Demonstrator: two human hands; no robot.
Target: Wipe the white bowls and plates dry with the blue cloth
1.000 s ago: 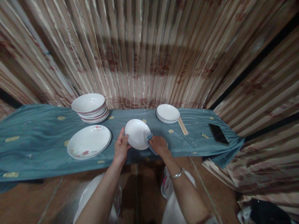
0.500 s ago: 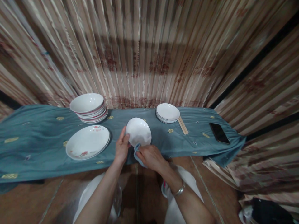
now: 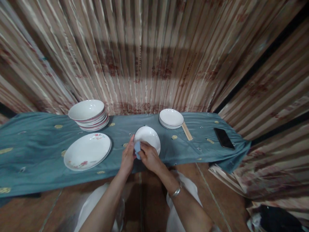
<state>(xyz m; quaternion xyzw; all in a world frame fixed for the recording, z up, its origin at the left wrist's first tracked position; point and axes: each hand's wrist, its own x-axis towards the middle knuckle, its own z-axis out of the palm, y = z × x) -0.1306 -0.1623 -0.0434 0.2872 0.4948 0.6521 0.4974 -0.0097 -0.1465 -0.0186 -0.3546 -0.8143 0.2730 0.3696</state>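
A small white plate with a dark rim [image 3: 149, 135] is tilted above the near side of the table. My left hand [image 3: 127, 157] grips it by its left edge. In my right hand [image 3: 150, 157] a light blue cloth [image 3: 137, 149] is bunched, pressed against the plate's left part near my left fingers. My right hand hides the lower part of the plate. Beyond it to the right stands a stack of similar small plates [image 3: 171, 117], with wooden chopsticks [image 3: 186, 131] lying beside it.
On the blue patterned tablecloth [image 3: 123, 129], oval flowered plates [image 3: 87, 151] lie at left, with a stack of white bowls [image 3: 88, 111] behind them. A black phone [image 3: 224, 138] lies at the right end. A pleated curtain [image 3: 140, 64] hangs behind the table.
My right hand and the cloth have moved from the plate's bottom edge up to its left side. The plate has shifted slightly right, and the view has moved a little.
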